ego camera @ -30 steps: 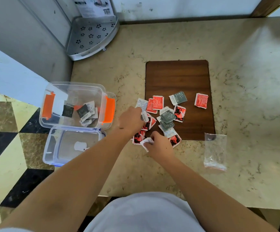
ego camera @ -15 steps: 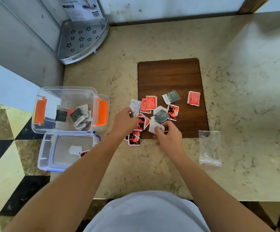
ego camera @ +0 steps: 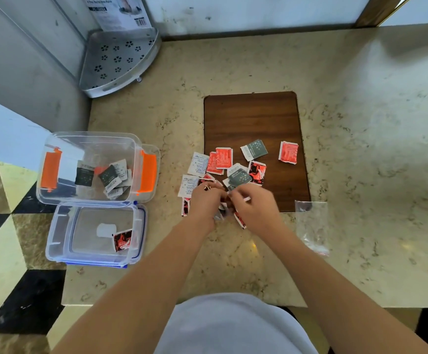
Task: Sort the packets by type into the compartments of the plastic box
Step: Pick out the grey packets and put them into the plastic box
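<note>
A: Okay, head view, quick. Hands?

B: Left hand and right hand meet at the near edge of the packet pile, fingers curled down into it. Both look pinched on packets, but fingers overlap and the right one is blurred, so I cannot tell exactly what each grips.

A: Packets?

B: Loose ones spread over the near-left part of the brown wooden board and spilling onto the marble counter. One red packet lies apart near the board's right edge. A green-and-white packet sits beyond the pile. Two white packets lie off the board's left edge.

A: Box?

B: Clear plastic box with orange latches, left of the pile on the counter edge. Several green-and-white packets lie inside it. Cannot make out dividers.

A: Anything else?

B: Nearer the person, touching the box, a clear lid or tray with blue trim; one red-and-black packet lies in it. Empty-looking clear plastic bag right of the hands. White corner shelf far left.
</note>
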